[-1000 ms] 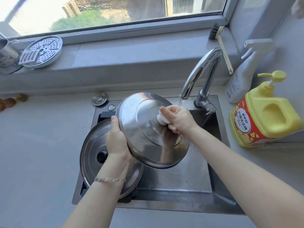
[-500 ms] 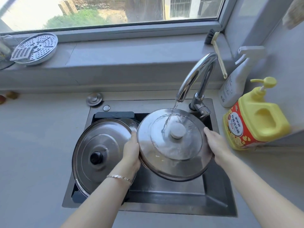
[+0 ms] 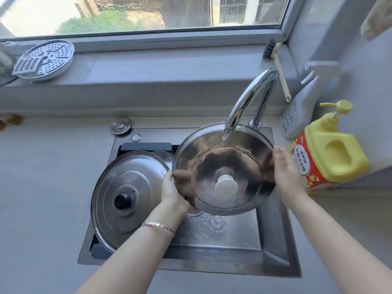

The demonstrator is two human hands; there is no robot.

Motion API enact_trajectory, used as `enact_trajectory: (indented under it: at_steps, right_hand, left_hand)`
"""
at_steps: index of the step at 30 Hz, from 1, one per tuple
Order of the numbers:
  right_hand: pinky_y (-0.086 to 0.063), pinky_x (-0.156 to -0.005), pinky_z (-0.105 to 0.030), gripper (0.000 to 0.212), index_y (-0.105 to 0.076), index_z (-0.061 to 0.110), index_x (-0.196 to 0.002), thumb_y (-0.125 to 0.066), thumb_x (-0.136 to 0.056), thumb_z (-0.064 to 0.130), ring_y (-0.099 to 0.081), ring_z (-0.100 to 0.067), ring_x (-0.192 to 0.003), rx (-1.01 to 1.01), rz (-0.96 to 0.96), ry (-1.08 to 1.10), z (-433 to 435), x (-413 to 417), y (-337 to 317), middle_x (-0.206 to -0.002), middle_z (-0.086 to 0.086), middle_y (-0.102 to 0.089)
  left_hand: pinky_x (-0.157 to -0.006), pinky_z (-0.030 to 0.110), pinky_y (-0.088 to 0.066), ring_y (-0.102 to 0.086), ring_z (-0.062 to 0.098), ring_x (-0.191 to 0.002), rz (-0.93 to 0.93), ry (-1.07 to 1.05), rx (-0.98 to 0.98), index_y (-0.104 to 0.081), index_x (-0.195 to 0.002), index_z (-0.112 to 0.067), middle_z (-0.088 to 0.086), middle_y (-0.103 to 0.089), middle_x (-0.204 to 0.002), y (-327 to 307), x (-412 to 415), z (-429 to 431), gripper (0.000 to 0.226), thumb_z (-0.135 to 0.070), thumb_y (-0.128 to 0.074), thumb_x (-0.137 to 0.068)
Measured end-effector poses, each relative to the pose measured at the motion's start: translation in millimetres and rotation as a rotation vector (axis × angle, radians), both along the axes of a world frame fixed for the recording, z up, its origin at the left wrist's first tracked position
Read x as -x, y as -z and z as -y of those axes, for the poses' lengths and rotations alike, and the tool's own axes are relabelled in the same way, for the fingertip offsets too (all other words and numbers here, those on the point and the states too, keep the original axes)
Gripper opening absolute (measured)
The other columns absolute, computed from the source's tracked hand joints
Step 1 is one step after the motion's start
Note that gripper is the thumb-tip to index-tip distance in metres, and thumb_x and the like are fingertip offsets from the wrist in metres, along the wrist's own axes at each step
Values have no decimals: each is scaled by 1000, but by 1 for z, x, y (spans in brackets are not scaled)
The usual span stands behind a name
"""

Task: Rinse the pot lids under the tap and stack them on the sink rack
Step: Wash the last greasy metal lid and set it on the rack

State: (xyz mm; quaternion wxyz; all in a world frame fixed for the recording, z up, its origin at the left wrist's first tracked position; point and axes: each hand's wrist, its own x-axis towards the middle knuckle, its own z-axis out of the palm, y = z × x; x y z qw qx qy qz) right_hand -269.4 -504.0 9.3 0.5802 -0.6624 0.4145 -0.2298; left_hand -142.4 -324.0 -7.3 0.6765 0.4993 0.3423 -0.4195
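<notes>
Left of tap (image 3: 250, 98): big lid (image 3: 127, 198) fills sink (image 3: 273, 240) side. Right of tap: spray bottle (image 3: 301, 107), soap jug (image 3: 331, 153) crowd tabletop (image 3: 42, 187). Sink front under tap open.

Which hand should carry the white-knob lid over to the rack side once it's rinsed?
Probably left. The left hand grips the white-knob lid on the edge beside the black-knob lid; the right hand holds the far edge.

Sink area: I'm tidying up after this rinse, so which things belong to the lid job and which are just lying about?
In the job: white-knobbed lid held by left hand and right hand; running tap; black-knobbed lid; sink.

Lying about: yellow soap bottle; spray bottle; dish brush; steamer plate; sink plug.
</notes>
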Motion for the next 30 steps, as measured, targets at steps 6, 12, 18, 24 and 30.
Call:
enact_trajectory:
  at_steps: [6,12,18,24,30]
  right_hand:
    - [-45,-76,-43,49,-54,18,-114,-32,-92,56,-55,-34,-94,-1003,-81,92,-6,15,46,-112,-14,-57]
    - [-56,-48,-31,37,-67,-1,-86,-54,-84,34,-68,-25,-54,-1150,-259,-57,-7,39,55,-68,-16,-70]
    - [-58,-55,-34,40,-61,5,-112,-48,-92,37,-71,-27,-74,-1008,-127,65,-25,38,77,-85,-15,-73]
    - [-57,-77,-41,39,-55,5,-117,-52,-90,33,-66,-29,-89,-642,13,73,-14,18,43,-99,-14,-69]
    - [-43,-76,-27,25,-63,22,-83,-47,-93,38,-53,-16,-86,-19,-156,-171,13,6,-38,-85,-2,-65]
  left_hand:
    - [-61,28,-45,-55,21,-69,437,-28,-164,-66,-61,-17,-1,-63,-65,-4,8,-11,21,-19,-59,-80]
    - [-94,22,-35,-54,8,-110,984,383,-88,-55,-52,-8,-2,-66,-98,-16,17,-10,38,8,-52,-87]
    - [-104,22,-24,-31,4,-133,972,621,-83,-53,-108,-30,-7,-38,-144,-23,7,-9,22,-14,-53,-93]
    - [-112,36,-31,-41,12,-129,746,477,-273,-39,-140,-21,-8,-44,-139,1,-9,-14,43,-36,-38,-99]
    - [-86,45,-51,-63,33,-106,138,287,-34,-62,-117,-6,22,-66,-114,17,5,2,59,-54,-36,-94]
